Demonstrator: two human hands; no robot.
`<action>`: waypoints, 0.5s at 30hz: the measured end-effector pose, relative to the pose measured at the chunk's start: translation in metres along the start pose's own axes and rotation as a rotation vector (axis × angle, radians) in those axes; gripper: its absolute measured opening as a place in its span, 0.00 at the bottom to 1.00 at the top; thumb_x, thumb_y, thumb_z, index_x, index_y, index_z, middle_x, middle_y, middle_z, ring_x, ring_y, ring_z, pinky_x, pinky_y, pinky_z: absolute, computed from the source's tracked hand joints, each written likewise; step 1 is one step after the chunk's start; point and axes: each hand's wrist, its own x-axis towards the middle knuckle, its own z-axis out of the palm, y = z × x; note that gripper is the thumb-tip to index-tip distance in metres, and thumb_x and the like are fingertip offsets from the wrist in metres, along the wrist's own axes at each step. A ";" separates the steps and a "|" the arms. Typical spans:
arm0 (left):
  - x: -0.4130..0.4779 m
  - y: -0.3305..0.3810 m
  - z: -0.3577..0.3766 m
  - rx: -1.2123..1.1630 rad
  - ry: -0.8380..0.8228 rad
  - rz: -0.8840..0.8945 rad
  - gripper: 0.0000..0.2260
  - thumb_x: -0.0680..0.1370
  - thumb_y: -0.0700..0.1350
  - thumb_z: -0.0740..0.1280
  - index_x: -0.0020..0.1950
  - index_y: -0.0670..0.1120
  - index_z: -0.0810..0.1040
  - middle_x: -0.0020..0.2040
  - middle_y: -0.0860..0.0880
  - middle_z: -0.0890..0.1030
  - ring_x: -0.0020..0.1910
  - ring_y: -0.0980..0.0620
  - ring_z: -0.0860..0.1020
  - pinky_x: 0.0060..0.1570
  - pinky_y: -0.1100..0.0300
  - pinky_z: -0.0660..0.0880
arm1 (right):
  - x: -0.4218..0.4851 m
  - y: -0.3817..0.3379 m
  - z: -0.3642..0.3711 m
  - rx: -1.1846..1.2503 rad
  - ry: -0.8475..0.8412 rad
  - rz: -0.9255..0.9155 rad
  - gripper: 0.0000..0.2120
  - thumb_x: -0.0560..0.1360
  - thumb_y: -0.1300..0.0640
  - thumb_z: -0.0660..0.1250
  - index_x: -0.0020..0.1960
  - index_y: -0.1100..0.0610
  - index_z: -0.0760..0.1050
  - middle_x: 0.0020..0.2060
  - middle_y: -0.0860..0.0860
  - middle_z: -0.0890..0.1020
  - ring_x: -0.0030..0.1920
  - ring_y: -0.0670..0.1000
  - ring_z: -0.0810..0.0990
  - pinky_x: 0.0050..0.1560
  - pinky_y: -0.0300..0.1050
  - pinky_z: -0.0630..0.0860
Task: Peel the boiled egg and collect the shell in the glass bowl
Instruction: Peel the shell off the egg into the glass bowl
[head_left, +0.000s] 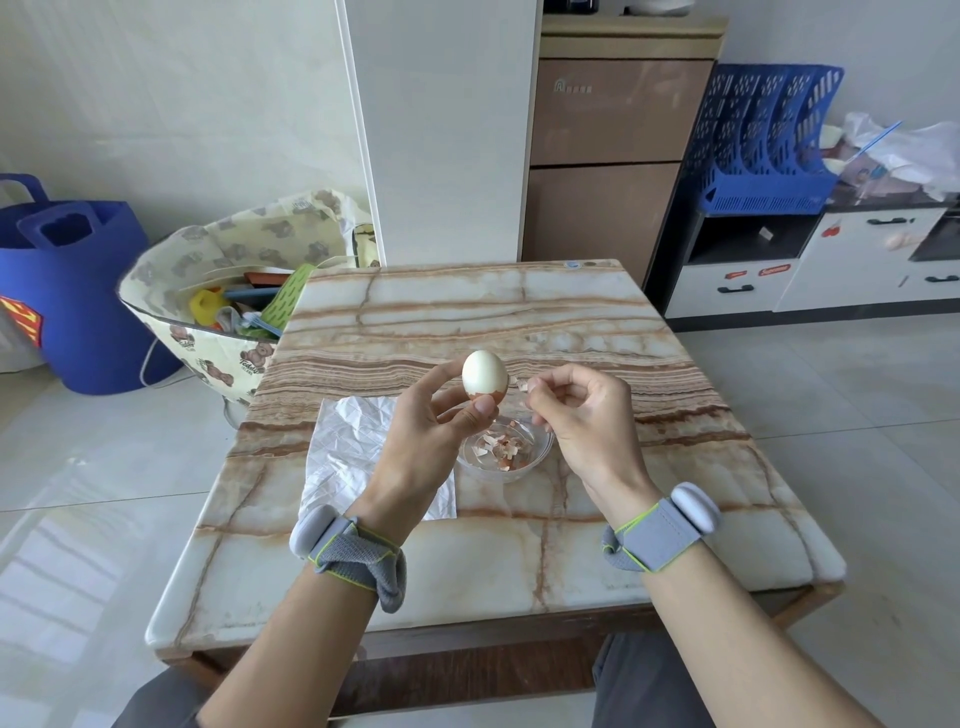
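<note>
My left hand (431, 426) pinches a boiled egg (483, 373) upright above the table; the egg is bare white except for a band of brown shell at its bottom, by my thumb. Just to its right, my right hand (576, 410) pinches a small shell piece (521, 385) between thumb and fingertips. Beneath both hands stands the small glass bowl (540, 457), holding several brown and white shell fragments (501, 447).
A crinkled white plastic sheet (348, 457) lies on the marble table (467, 312) left of the bowl. A printed bag of toys (234, 291) and a blue bag (72, 291) stand on the floor to the left. Cabinets (608, 156) stand behind.
</note>
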 end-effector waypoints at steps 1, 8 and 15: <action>0.000 -0.001 0.000 -0.001 -0.002 0.001 0.20 0.74 0.42 0.74 0.66 0.44 0.78 0.53 0.42 0.87 0.49 0.50 0.84 0.59 0.53 0.80 | 0.000 0.001 0.000 -0.002 0.006 0.000 0.09 0.76 0.64 0.74 0.39 0.54 0.82 0.30 0.51 0.83 0.30 0.45 0.79 0.34 0.35 0.75; 0.001 -0.003 -0.001 0.002 -0.006 0.001 0.15 0.78 0.38 0.72 0.65 0.43 0.79 0.51 0.44 0.87 0.47 0.50 0.84 0.56 0.57 0.81 | -0.001 0.006 -0.003 -0.027 -0.008 -0.008 0.08 0.75 0.65 0.75 0.39 0.56 0.83 0.31 0.50 0.84 0.31 0.47 0.80 0.36 0.37 0.75; 0.000 -0.002 0.001 0.018 -0.010 -0.007 0.16 0.80 0.36 0.71 0.68 0.41 0.78 0.53 0.42 0.87 0.49 0.49 0.85 0.58 0.56 0.81 | -0.001 0.003 -0.002 -0.001 -0.060 -0.004 0.10 0.74 0.69 0.75 0.41 0.55 0.84 0.35 0.51 0.85 0.35 0.48 0.82 0.41 0.41 0.78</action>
